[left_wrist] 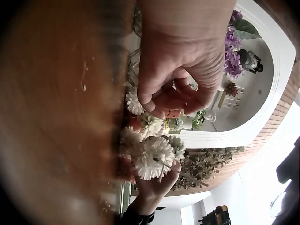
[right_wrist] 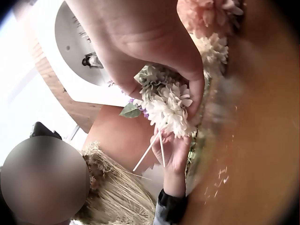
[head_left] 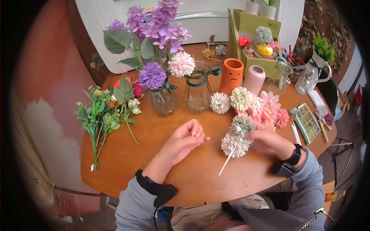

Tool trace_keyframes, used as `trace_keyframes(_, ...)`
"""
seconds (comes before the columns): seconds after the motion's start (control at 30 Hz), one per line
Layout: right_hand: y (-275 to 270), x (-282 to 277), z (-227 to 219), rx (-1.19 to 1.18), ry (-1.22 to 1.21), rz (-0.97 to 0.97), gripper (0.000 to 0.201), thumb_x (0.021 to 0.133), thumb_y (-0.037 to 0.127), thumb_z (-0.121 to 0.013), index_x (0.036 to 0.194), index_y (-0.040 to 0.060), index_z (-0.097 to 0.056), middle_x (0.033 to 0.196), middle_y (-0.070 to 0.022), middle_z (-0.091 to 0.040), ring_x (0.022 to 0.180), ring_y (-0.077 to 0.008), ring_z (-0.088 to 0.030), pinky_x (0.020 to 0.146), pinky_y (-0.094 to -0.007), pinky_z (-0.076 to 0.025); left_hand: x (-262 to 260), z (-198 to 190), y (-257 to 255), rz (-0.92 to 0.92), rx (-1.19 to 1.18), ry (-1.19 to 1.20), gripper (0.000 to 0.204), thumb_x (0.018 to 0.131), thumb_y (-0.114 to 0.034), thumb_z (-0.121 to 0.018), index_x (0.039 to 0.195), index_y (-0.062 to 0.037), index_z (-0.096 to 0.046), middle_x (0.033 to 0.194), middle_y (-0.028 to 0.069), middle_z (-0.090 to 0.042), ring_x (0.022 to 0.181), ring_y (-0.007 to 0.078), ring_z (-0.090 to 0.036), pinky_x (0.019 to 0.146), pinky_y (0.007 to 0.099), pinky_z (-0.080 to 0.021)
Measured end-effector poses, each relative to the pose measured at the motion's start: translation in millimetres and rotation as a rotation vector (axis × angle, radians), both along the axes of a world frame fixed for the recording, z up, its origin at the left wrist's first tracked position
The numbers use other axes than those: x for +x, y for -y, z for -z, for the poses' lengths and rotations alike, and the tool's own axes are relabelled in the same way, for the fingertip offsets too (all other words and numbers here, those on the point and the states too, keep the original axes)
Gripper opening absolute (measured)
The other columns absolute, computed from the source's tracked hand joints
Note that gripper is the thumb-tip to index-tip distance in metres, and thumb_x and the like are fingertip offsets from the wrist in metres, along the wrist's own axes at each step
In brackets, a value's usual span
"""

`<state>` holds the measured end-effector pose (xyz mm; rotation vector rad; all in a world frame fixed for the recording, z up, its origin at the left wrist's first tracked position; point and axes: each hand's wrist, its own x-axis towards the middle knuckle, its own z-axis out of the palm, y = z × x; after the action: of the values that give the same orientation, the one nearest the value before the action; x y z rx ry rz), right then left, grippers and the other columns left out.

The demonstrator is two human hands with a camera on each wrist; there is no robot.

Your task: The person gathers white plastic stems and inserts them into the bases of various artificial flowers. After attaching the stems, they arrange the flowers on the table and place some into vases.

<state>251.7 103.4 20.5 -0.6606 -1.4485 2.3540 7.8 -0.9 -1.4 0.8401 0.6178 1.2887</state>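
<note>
My right hand [head_left: 268, 141] grips two artificial pompom flowers over the table's right half, a grey-green one [head_left: 242, 125] and a white one [head_left: 233, 146]. Thin white stems [right_wrist: 149, 152] stick out from the blooms toward my body, two showing in the right wrist view. To the left, my left hand [head_left: 184, 142] hovers close over the table, fingers loosely curled and holding nothing. Behind the gripped flowers lie pink flowers [head_left: 269, 104], a cream flower [head_left: 241, 98] and another white flower [head_left: 220, 103]. In the left wrist view, the held white flower [left_wrist: 154, 158] partly covers my right hand.
Glass vases stand at the back, one [head_left: 163, 102] with purple flowers. Beside them are an orange vase [head_left: 232, 75] and a ribbed pink vase [head_left: 254, 80]. Leafy stems [head_left: 104, 123] lie left. A green compartment tray [head_left: 308, 122] and a green display box [head_left: 250, 29] are at right.
</note>
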Motion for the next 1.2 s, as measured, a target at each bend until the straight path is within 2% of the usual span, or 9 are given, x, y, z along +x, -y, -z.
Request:
trace_keyframes(0.2,-1.6,3.1,39.3,-0.174,-0.071,-0.083,0.039,0.086,0.006,-0.054,0.124,0.0057,-0.045,0.112,-0.0039,-0.057,0.102,-0.0123,-0.056,0.087,-0.0298,-0.047,2.4,-2.7,0.2,0.007,-0.042,-0.001,0.029,0.078,0.003,-0.057,0.075,-0.0148,-0.034,0.077,-0.0037,-0.037,0.072,0.0076,-0.043,0.092,0.0316,-0.042)
trace_keyframes(0.43,-0.9,1.8,36.1,-0.2,-0.108,-0.099,0.037,0.088,0.009,-0.052,0.124,0.0065,-0.046,0.11,-0.0034,-0.058,0.101,-0.0121,-0.057,0.086,-0.0306,-0.048,2.8,-1.0,-0.3,-0.035,-0.059,0.012,0.031,0.076,0.005,-0.058,0.072,-0.0153,-0.035,0.073,-0.0036,-0.037,0.066,0.0086,-0.041,0.089,0.0316,-0.043)
trace_keyframes(0.73,-0.3,1.1,33.4,-0.221,-0.152,-0.101,0.037,0.089,0.009,-0.052,0.125,0.0065,-0.045,0.114,-0.0034,-0.058,0.103,-0.0127,-0.057,0.086,-0.0306,-0.048,5.7,0.1,-1.5,-0.069,-0.02,-0.078,0.03,0.075,0.006,-0.058,0.073,-0.015,-0.038,0.078,-0.0018,-0.04,0.076,0.0111,-0.046,0.09,0.0324,-0.043)
trace_keyframes(0.83,-0.8,-0.1,36.2,-0.219,-0.173,-0.067,0.04,0.089,0.009,-0.054,0.127,0.0071,-0.042,0.114,-0.0036,-0.057,0.104,-0.0131,-0.057,0.086,-0.0293,-0.049,7.7,0.6,-1.1,-0.068,-0.002,-0.191,0.024,0.077,0.004,-0.059,0.079,-0.0131,-0.042,0.082,0.0001,-0.043,0.082,0.0139,-0.049,0.09,0.0329,-0.043)
trace_keyframes(0.97,2.1,-3.1,32.7,-0.189,-0.172,0.017,0.044,0.089,0.009,-0.057,0.129,0.0075,-0.038,0.115,-0.0043,-0.056,0.104,-0.0133,-0.057,0.085,-0.0278,-0.049,8.6,1.0,-0.7,-0.098,-0.083,-0.237,0.012,0.088,-0.014,-0.055,0.096,-0.0075,-0.048,0.097,0.0056,-0.053,0.095,0.0194,-0.054,0.087,0.0335,-0.045)
trace_keyframes(1.03,1.5,-3.4,32.6,-0.131,-0.188,0.052,0.046,0.089,0.01,-0.059,0.129,0.0072,-0.037,0.115,-0.0046,-0.056,0.104,-0.0128,-0.056,0.085,-0.0275,-0.049,13.5,-5.8,-1.5,-0.126,-0.165,-0.332,0.024,0.094,-0.025,-0.049,0.107,-0.004,-0.05,0.104,0.0092,-0.057,0.1,0.0213,-0.057,0.085,0.0328,-0.047)
trace_keyframes(1.13,1.1,-5.5,38.5,0.021,-0.204,0.091,0.043,0.088,0.009,-0.061,0.125,0.0057,-0.04,0.111,-0.0045,-0.056,0.104,-0.0102,-0.053,0.087,-0.0265,-0.047,6.5,-2.3,-2.8,0.035,-0.213,-0.419,0.043,0.097,-0.036,-0.04,0.12,0.0,-0.047,0.106,0.0134,-0.06,0.096,0.0227,-0.061,0.078,0.0307,-0.049)
trace_keyframes(1.2,-0.2,-6.5,40.7,0.185,-0.179,0.103,0.04,0.087,0.009,-0.062,0.122,0.0054,-0.042,0.11,-0.0038,-0.056,0.102,-0.01,-0.053,0.088,-0.0258,-0.045,5.5,-4.5,-0.3,0.133,-0.25,-0.478,0.046,0.098,-0.036,-0.039,0.124,0.0009,-0.046,0.1,0.0127,-0.062,0.088,0.0203,-0.063,0.074,0.028,-0.049)
